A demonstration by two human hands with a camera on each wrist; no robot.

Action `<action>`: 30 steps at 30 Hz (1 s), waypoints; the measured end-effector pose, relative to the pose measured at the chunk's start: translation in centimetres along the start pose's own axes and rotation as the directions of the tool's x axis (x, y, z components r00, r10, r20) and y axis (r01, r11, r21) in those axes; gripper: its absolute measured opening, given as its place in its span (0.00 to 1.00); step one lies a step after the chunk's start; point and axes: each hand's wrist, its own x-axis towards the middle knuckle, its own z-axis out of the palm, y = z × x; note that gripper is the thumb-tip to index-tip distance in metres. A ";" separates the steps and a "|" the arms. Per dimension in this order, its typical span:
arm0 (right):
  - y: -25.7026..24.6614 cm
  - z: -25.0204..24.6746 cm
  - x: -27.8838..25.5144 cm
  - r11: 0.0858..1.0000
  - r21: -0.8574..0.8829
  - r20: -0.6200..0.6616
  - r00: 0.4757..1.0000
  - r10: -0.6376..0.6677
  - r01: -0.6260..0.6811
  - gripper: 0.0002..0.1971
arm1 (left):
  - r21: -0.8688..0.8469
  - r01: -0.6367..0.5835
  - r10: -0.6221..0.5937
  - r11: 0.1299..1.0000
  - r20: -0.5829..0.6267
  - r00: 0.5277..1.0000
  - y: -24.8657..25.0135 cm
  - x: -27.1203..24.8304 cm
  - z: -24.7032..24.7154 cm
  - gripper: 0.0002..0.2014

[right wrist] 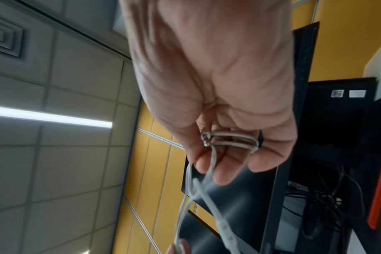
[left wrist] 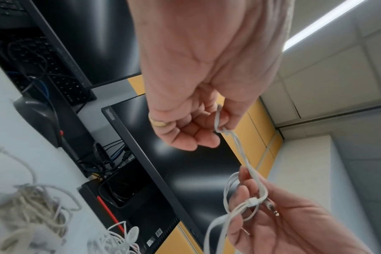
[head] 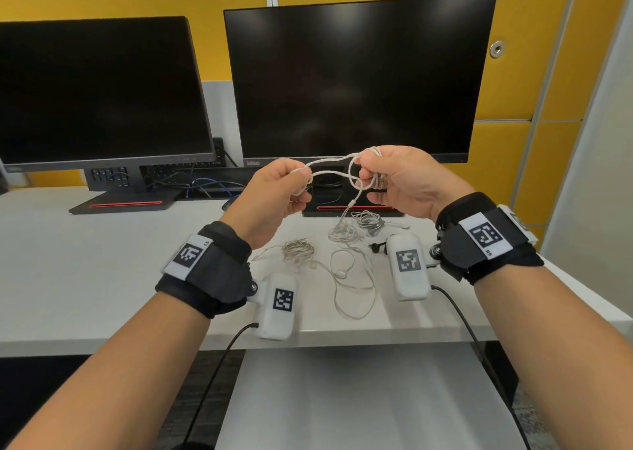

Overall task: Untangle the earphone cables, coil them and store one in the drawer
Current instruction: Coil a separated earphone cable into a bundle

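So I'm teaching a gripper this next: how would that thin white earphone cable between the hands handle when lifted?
Probably floppy: the thin white earphone cable sags in loops between the left hand and right hand. Likely light, since fingertip pinches carry it. Apt to snag: its tail trails into the tangled pile of cables on the white desk.

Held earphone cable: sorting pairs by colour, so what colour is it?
White earphone cable, clearest in the left wrist view.

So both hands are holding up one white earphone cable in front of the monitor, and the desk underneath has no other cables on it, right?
Not quite. Left hand and right hand do hold the white earphone cable before the monitor, but the head view shows other earphone cables on the desk.
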 end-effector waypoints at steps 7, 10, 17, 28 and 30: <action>0.1 0.2 0.2 0.975 0.221 0.040 0.999 0.003 -0.012 0.10 | -0.082 -0.005 0.005 0.997 -0.006 1.000 -0.2 0.1 0.3 0.04; 0.2 0.3 0.4 0.973 0.229 0.091 0.996 -0.006 -0.015 0.12 | -0.432 -0.028 0.071 0.902 0.082 0.994 0.4 -0.6 0.7 0.05; 0.1 0.6 0.2 0.977 0.210 0.122 0.992 0.022 -0.047 0.11 | -0.021 -0.194 0.195 0.981 0.077 0.978 0.8 -0.8 0.8 0.04; -0.7 0.4 -0.5 0.995 0.080 0.108 0.993 0.042 -0.051 0.09 | 0.736 -0.114 0.096 0.667 0.068 0.993 1.1 -0.6 -0.1 0.09; -0.9 -0.3 -0.6 0.997 0.058 0.095 0.994 0.049 -0.055 0.08 | 0.788 -0.073 0.127 0.611 -0.006 0.992 1.0 -0.3 -0.9 0.14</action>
